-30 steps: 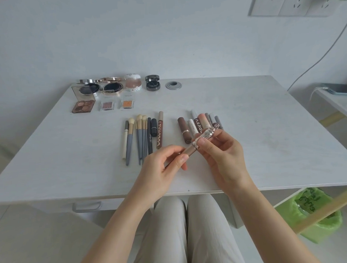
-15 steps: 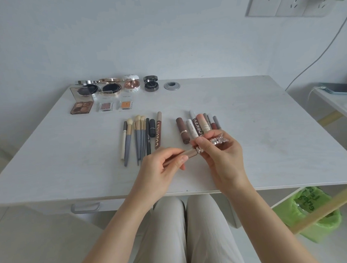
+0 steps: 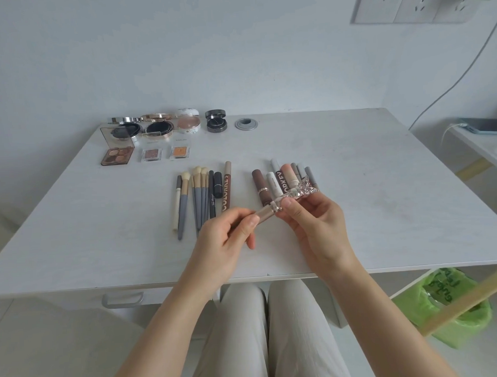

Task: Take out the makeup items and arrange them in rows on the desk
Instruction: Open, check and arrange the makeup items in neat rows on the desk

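The left hand (image 3: 226, 240) pinches the base of a butterfly-topped lip tube (image 3: 281, 202), held above the desk (image 3: 102, 235); the right hand (image 3: 313, 228) grips its cap, perhaps loosely. Setting it down carelessly could scatter the lipstick row (image 3: 283, 178).

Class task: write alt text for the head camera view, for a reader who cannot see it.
Both hands, left and right, hold a slim rose-gold tube with a silver butterfly cap above a white desk, where grey-handled brushes, brown and white lip tubes and open round compacts lie in rows.
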